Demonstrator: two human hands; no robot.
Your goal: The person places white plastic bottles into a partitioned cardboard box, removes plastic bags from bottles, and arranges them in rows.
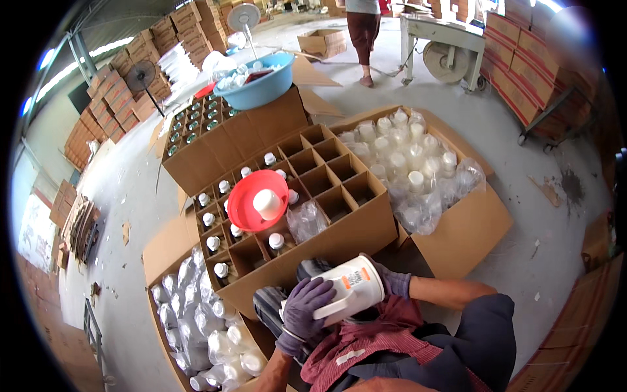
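A white plastic jug [353, 287] with orange labels lies tilted in front of my lap. My left hand [307, 307], in a purple-grey glove, is closed on it near its handle. My right hand [395, 282], gloved too, grips the jug's other end, its fingers largely hidden behind it. Just beyond stands a divided cardboard box [333, 232] with several white-capped bottles [277, 241] in its compartments. On top of these rests a red basin [245, 199] holding a white cylindrical piece [266, 204]. A crumpled clear plastic bag [305, 222] sits beside the basin.
Right of the divided box, an open carton [450, 245] holds bagged pale bottles [415, 153]. Another carton at left holds plastic-wrapped bottles [196, 307]. A blue tub [261, 88] sits on a farther box. Beyond are a person [363, 32], a wheeled machine [444, 52] and stacked cartons [522, 72].
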